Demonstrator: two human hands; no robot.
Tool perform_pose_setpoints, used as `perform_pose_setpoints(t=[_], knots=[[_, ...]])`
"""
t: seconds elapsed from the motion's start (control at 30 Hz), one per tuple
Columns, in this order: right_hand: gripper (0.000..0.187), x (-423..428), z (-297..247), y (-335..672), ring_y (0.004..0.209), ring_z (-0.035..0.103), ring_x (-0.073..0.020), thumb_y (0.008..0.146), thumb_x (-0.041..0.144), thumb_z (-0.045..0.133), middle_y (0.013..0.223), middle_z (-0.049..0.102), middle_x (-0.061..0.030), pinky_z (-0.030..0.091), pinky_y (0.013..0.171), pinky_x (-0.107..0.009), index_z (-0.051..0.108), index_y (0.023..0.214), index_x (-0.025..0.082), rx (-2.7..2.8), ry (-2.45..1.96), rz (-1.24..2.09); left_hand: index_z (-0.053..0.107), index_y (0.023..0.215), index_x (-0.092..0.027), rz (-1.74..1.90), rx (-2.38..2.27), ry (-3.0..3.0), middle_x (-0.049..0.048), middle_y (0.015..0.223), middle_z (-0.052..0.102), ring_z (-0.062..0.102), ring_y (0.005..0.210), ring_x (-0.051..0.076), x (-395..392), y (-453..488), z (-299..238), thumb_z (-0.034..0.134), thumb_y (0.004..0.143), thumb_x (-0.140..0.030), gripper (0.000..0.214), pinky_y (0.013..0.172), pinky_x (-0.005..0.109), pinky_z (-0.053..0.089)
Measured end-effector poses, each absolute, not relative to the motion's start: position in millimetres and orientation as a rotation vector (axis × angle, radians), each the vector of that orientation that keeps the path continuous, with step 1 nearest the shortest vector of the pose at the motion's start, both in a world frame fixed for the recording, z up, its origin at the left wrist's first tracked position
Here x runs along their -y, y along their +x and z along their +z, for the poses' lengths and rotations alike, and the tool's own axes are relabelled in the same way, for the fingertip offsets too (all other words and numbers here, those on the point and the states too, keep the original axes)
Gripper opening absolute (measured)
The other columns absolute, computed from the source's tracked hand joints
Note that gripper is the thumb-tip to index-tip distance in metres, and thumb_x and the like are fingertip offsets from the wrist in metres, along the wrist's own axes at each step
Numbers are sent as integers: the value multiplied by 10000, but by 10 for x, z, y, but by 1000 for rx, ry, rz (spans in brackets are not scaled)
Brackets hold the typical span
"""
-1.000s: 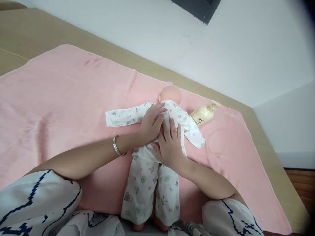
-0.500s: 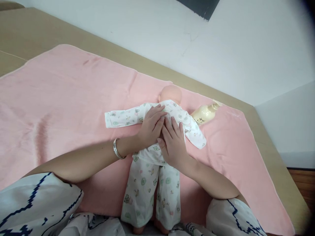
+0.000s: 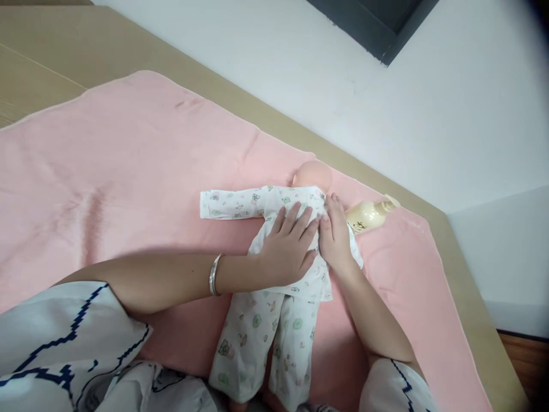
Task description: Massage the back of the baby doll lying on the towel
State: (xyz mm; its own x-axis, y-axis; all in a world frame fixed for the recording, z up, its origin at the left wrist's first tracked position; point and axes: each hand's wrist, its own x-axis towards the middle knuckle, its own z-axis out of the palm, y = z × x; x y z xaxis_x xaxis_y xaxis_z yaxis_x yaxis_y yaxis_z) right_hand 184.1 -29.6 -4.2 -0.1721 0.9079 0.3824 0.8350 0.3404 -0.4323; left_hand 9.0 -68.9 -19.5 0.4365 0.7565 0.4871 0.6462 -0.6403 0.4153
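A baby doll (image 3: 313, 173) in white printed pyjamas (image 3: 266, 326) lies on a pink blanket (image 3: 120, 171), head toward the wall. My left hand (image 3: 288, 247), with a silver bracelet on the wrist, lies flat on the doll's torso, fingers spread. Beside it my right hand (image 3: 335, 234) rests flat on the doll's chest and right shoulder, fingers stretched toward the head. One doll sleeve (image 3: 229, 204) sticks out to the left. The other sleeve is mostly hidden under my right hand.
A cream pump bottle (image 3: 369, 214) lies on its side on the blanket just right of the doll's head. The blanket covers a tan surface (image 3: 38, 63) against a white wall. My white sleeves with dark blue lines fill the bottom corners.
My right hand has slid up from the doll's waist to its chest and shoulder. My left hand has shifted down onto the torso. The view has shifted slightly.
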Motion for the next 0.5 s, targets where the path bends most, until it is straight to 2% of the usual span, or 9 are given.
perform_pose_setpoints(t=[0.2, 0.4, 0.5], knots=[[573, 259, -51, 1840, 1556, 290, -257, 1069, 466, 230, 1617, 418, -130, 196, 1263, -620, 389, 1550, 198, 2082, -1550, 155, 393, 1521, -82, 933, -1287, 2475, 199, 1646, 322, 177, 1559, 421, 576, 74, -136, 458, 992, -389, 615, 1248, 653, 168], [625, 492, -27, 1634, 1565, 258, -285, 1064, 422, 212, 1623, 367, -225, 220, 1271, -579, 408, 1521, 43, 2083, -1641, 137, 347, 1538, -42, 860, -1429, 2271, 237, 1657, 267, 162, 1571, 377, 167, 4, -62, 423, 1011, -399, 642, 1268, 610, 144], [608, 554, -26, 1585, 1577, 215, -290, 1060, 416, 236, 1641, 328, -225, 231, 1262, -593, 423, 1515, 59, 2098, -1629, 156, 339, 1536, -20, 841, -1448, 2259, 253, 1657, 254, 160, 1573, 364, 104, -7, -57, 415, 1015, -382, 639, 1270, 591, 157]])
